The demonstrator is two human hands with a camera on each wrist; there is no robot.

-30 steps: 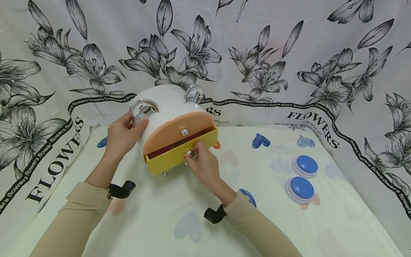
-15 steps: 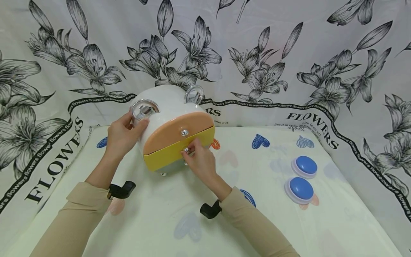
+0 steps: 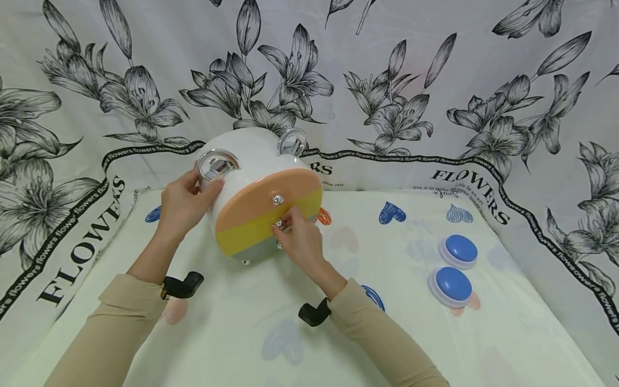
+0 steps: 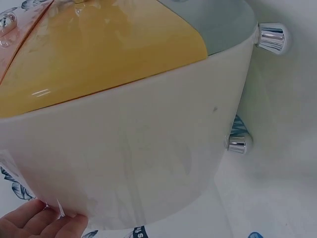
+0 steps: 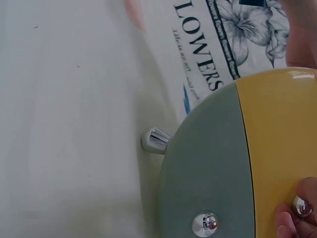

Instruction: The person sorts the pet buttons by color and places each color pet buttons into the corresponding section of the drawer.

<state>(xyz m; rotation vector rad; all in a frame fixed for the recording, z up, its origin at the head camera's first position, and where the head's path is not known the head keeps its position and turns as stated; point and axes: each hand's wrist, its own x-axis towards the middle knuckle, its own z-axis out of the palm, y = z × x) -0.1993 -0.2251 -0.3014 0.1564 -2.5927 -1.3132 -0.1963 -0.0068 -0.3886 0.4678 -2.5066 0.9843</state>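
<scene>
A small rounded white drawer cabinet (image 3: 251,148) stands left of centre in the head view, turned at an angle. Its face has an orange drawer (image 3: 256,207), a yellow drawer (image 3: 249,230) and a grey-green drawer (image 5: 208,144), each with a silver knob. All three fronts sit flush. My left hand (image 3: 186,201) holds the cabinet's left side by the round silver ear (image 3: 217,165), thumb in front and other fingers partly hidden behind. Between thumb and fingers, my right hand (image 3: 302,239) pinches the yellow drawer's knob (image 5: 302,206).
Two blue push buttons (image 3: 454,284) with white bases sit at the right of the table. A white cloth with printed hearts (image 3: 282,341) covers the tabletop. Behind hangs a flower-printed curtain (image 3: 387,97). Small silver feet (image 4: 239,144) hold the cabinet off the cloth.
The yellow drawer stood pulled out, its dark red inside showing; it has slid back flush. My right hand moved inward with the knob. My left hand stayed in place.
</scene>
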